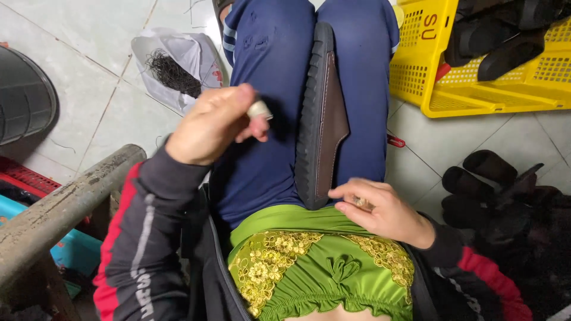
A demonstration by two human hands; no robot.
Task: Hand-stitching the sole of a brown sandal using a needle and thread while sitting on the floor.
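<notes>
I count one shoe sole on my lap, one yellow crate, one white bag of threads, two hands showing
</notes>
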